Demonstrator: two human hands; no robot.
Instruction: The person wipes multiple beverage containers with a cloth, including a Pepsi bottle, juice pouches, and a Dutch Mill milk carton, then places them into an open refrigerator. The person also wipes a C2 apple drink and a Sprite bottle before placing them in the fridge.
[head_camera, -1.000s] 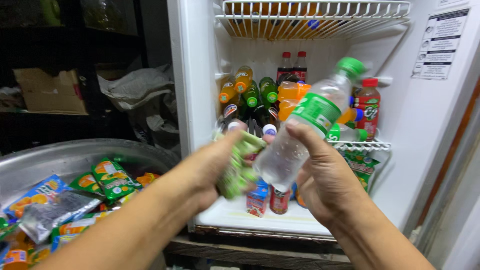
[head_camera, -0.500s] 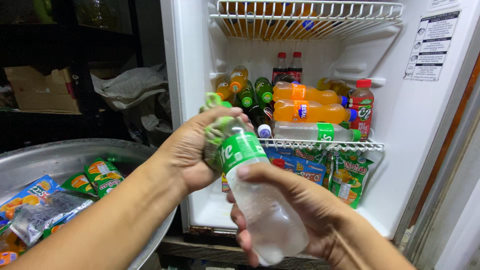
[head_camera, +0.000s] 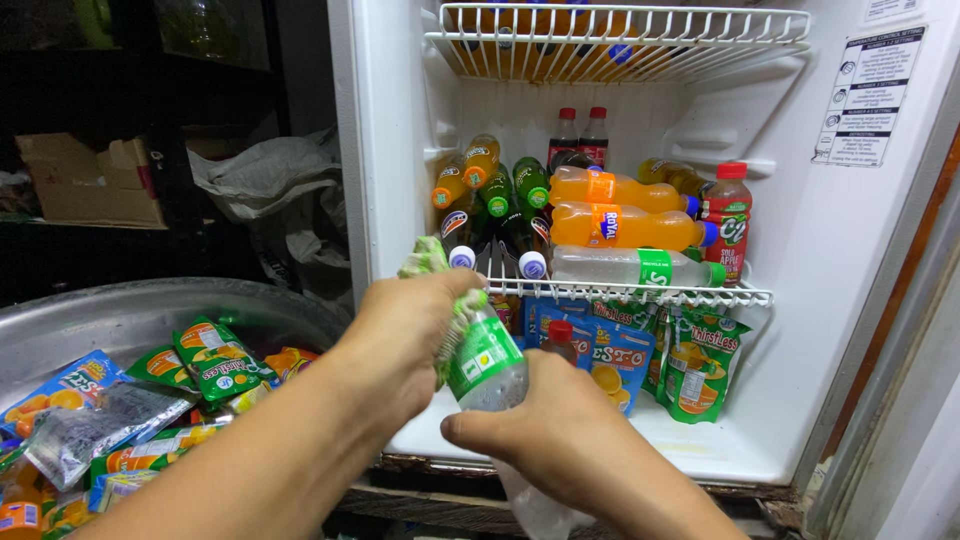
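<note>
One clear bottle (head_camera: 487, 365) sits gripped by two hands: right fingers (head_camera: 480, 428) wrapping it, left fingers (head_camera: 445, 300) pinching one green cloth (head_camera: 425, 258).

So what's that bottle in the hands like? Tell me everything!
The bottle is clear plastic with a green label band and a clear drink inside. It tilts, top end up toward the fridge, bottom end down and out of the picture. The left hand presses a green and white cloth over its top, so the cap is hidden. The right hand grips its lower body, thumb just below the label. Its surface looks wet or misted.
</note>
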